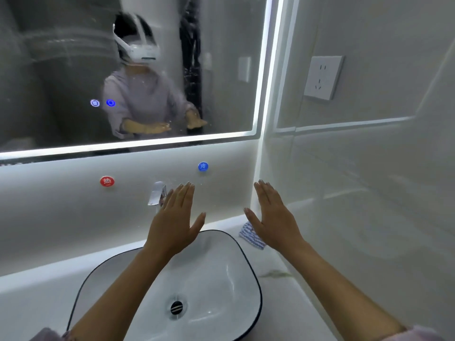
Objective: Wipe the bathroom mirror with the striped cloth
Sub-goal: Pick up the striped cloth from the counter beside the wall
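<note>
A: Status?

B: Both hands flat, fingers spread, holding nothing. Left hand [176, 225] hangs over the back rim of the basin [253, 271]; right hand [273, 217] is off the basin's right rear corner.

A: Where's the cloth?

B: Striped cloth [251, 236] lies bunched on the counter [283, 291] just right of the basin's back corner, directly under the right palm and partly hidden by it. Long axis looks to run from the wall out toward the person, roughly along the right forearm. Can't tell if the hand touches it.

A: So the right hand takes it.

B: My call, yes: drop straight down and close. Left is well apart, across the basin.

A: Then?

B: Mirror [73, 70] is above and left of the basin, glass hazy and streaked. Side wall crowds the right.
</note>
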Available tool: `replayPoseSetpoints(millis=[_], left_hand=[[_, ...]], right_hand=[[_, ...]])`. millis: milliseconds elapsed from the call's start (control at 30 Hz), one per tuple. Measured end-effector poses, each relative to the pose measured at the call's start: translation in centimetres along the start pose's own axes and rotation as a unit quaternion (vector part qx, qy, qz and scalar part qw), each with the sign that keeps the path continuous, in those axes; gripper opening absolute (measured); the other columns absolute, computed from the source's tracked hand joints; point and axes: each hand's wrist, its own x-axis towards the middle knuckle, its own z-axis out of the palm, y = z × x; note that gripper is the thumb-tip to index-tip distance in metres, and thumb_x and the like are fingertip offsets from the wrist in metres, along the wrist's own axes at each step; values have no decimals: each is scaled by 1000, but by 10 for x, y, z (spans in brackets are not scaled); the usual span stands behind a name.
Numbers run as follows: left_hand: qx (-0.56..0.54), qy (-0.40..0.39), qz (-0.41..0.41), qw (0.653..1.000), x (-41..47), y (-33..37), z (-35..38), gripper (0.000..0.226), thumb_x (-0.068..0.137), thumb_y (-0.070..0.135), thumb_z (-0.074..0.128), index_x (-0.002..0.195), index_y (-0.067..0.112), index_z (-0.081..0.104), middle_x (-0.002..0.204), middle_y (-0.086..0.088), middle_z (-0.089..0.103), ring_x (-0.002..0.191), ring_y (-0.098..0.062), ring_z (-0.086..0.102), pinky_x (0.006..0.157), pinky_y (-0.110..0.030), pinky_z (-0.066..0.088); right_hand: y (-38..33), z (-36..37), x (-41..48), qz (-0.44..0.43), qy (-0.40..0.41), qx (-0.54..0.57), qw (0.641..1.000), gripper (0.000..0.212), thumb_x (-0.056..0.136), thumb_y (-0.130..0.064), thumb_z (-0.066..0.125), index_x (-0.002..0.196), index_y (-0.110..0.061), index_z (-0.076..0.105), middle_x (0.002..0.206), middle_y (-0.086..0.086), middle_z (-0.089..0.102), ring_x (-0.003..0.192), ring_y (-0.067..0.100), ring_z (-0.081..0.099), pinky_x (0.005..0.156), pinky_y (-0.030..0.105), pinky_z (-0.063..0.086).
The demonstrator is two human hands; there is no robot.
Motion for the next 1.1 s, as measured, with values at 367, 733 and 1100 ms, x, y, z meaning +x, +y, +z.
replayPoseSetpoints(millis=[367, 733, 1100], left_hand=[[-60, -93, -50, 993, 58, 20, 113, 88, 77, 62, 11, 146, 8, 25, 153, -7, 28, 143, -24, 20, 112, -27, 4], [-109, -239, -71, 962, 112, 27, 217, 68, 93, 50, 38, 148, 15, 17, 155, -1, 24, 141, -17, 22, 111, -33, 27], [-80, -399, -54, 912, 155, 21, 320, 67, 93, 48, 40, 147, 14, 20, 153, -4, 27, 139, -21, 27, 109, -36, 30]], right_hand=[[89, 84, 23, 90, -61, 75, 991, 100, 78, -79, -1, 151, -13, 19, 158, 3, 21, 146, 16, 16, 108, 19, 18], [128, 177, 6, 243, -131, 137, 951, 65, 99, -37, 43, 152, -19, 11, 157, -2, 18, 139, 13, 29, 102, 19, 34], [163, 264, 18, 382, -118, 185, 898, 54, 94, -27, 53, 143, -17, 33, 145, 1, 38, 128, 16, 41, 103, 28, 41]])
